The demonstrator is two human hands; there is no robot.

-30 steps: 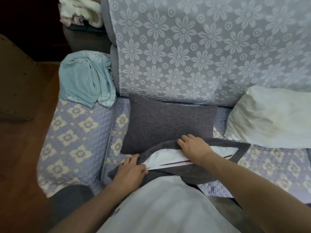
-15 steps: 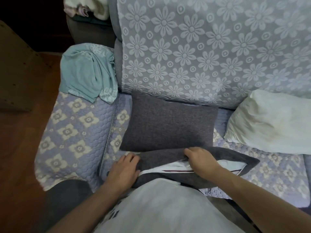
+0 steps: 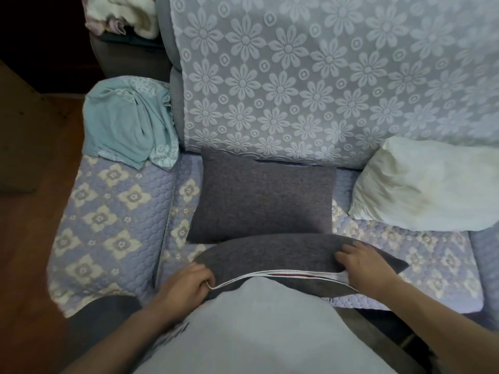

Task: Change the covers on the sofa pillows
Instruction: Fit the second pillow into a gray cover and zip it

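On the sofa, near edge, the grey cover lies half-drawn over a pillow, left hand pinching its hem, right hand curled over it; uneven pulling could bunch it or snag the opening

Open quilted seat right of the hands up to the bare white pillow; straight ahead the covered grey pillow blocks against the backrest; left armrest bare below the teal cloth.
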